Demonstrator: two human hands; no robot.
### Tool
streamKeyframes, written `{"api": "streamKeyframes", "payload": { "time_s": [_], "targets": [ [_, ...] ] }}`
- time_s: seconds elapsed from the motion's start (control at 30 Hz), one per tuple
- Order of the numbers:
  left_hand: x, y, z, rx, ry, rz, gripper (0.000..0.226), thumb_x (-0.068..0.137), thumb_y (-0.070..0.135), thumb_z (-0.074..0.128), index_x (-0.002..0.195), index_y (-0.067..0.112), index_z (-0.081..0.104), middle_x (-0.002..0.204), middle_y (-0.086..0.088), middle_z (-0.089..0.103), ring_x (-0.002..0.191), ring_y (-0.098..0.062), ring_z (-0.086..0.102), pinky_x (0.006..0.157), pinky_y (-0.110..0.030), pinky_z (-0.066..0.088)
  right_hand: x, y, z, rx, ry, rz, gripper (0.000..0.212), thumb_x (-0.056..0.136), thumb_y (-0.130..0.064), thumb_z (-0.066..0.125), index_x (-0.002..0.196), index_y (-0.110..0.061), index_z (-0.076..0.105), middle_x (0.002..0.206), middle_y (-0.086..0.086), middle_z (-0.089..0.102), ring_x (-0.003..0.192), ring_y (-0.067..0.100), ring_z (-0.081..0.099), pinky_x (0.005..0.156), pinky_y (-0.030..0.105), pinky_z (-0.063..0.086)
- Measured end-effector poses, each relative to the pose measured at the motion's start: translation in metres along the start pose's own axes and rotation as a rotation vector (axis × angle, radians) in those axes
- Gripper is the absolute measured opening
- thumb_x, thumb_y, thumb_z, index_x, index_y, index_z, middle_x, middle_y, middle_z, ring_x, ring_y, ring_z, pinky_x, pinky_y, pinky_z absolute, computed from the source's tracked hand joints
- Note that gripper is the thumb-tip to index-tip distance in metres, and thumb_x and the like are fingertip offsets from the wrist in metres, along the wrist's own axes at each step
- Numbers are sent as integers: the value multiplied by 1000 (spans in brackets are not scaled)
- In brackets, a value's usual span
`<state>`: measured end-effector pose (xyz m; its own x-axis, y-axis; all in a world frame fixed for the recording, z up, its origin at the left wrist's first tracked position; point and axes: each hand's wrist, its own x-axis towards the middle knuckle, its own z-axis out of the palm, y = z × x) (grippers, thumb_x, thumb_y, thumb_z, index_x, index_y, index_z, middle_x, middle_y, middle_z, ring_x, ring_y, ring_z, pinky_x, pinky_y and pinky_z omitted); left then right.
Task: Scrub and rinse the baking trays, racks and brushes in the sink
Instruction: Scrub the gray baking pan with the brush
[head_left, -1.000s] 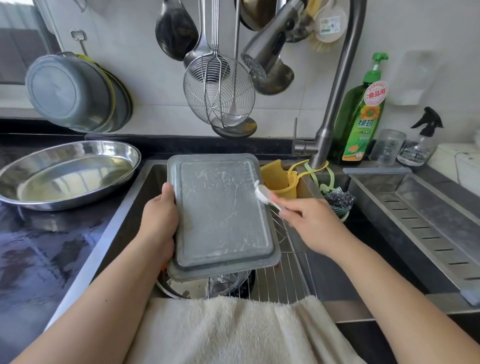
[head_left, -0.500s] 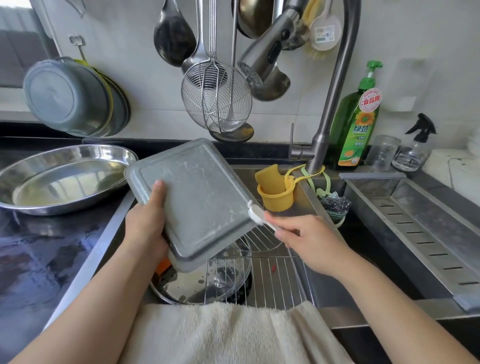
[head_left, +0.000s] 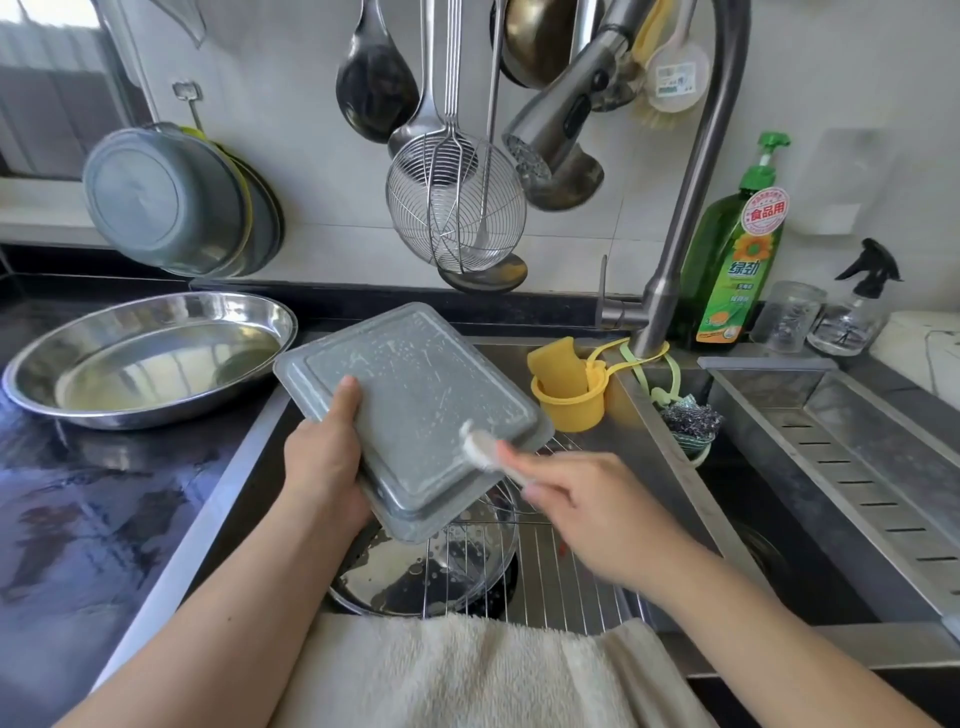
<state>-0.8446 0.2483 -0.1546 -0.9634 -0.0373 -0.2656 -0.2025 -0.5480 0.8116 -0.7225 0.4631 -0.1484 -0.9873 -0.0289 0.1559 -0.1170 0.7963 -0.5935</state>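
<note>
Over the sink (head_left: 670, 467), left hand (head_left: 322, 462) grips tray (head_left: 415, 410), right hand (head_left: 587, 504) holds brush (head_left: 480, 447); bottle (head_left: 732, 260) reads 食品用.

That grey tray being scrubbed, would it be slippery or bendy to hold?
Probably slippery: the grey baking tray carries soapy streaks. Likely stiff, since it keeps flat though the left hand grips only one edge. Seemingly light, as one hand holds it tilted over the sink.
</note>
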Motion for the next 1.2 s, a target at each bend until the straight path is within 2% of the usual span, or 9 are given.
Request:
{"api": "streamKeyframes", "payload": {
  "time_s": [0.13, 0.27, 0.37, 0.43, 0.53, 0.8, 0.97, 1.1, 1.2],
  "targets": [
    [4, 3, -5, -24, -6, 3, 35, 96, 37, 73, 121, 13, 65, 110, -8, 79, 95, -26, 78, 84, -50, 62, 5, 12, -17, -88, 263, 100, 54, 102, -18, 59, 140, -52, 43, 61, -9, 46, 50, 5, 41, 46, 19, 31],
    [3, 5, -4, -19, 15, 59, 31, 99, 32, 70, 124, 15, 65, 110, -8, 79, 93, -25, 78, 76, -45, 64, -3, 7, -6, 12, 151, 35, 54, 102, -20, 59, 134, -61, 45, 79, 4, 71, 49, 7, 34, 50, 21, 31],
    [3, 6, -4, -8, 45, 132, 23, 101, 27, 68, 123, 20, 63, 112, -5, 76, 95, -22, 76, 79, -45, 64, -3, 12, -18, -15, 246, 118, 50, 103, -20, 57, 137, -55, 46, 56, 0, 50, 44, 8, 32, 42, 20, 23],
    [1, 6, -2, 17, 37, 180, 31, 101, 26, 67, 131, 19, 60, 114, -4, 75, 94, -19, 76, 77, -41, 64, -4, 16, -20, -25, 224, 134, 49, 103, -22, 55, 137, -56, 47, 56, 0, 42, 47, 8, 30, 46, 20, 22],
    [1, 7, -1, 57, -8, 259, 34, 102, 23, 67, 134, 18, 57, 116, -4, 75, 97, -18, 76, 86, -42, 63, -3, 23, -13, -14, 174, 146, 49, 103, -26, 55, 135, -63, 47, 64, 9, 52, 57, 11, 35, 55, 30, 30],
    [1, 7, 1, 36, -149, 291, 44, 101, 20, 67, 141, 14, 52, 128, -12, 72, 112, -31, 72, 92, -53, 60, 1, 32, -12, 39, 178, 186, 50, 103, -25, 54, 132, -65, 47, 65, 6, 49, 62, 14, 39, 60, 31, 33],
    [2, -1, -1, 140, -116, 229, 37, 99, 22, 70, 134, 13, 58, 120, -11, 75, 104, -28, 75, 80, -45, 63, 10, 34, -8, 80, 196, 242, 47, 104, -28, 52, 139, -59, 47, 79, 17, 64, 60, 15, 40, 57, 32, 34],
    [3, -4, -2, 183, -72, 200, 24, 99, 23, 70, 121, 18, 63, 113, -8, 76, 99, -26, 76, 84, -47, 62, 6, 33, -11, 113, 111, 289, 45, 105, -23, 51, 143, -48, 50, 72, 3, 60, 60, 11, 43, 57, 27, 37],
    [9, 3, -8, 100, -5, 161, 32, 101, 23, 67, 131, 16, 61, 117, -9, 75, 104, -27, 74, 86, -46, 60, -3, 29, -15, 133, 42, 288, 45, 106, -21, 51, 142, -47, 50, 70, -3, 55, 48, 1, 38, 50, 18, 33]
  ]
}}
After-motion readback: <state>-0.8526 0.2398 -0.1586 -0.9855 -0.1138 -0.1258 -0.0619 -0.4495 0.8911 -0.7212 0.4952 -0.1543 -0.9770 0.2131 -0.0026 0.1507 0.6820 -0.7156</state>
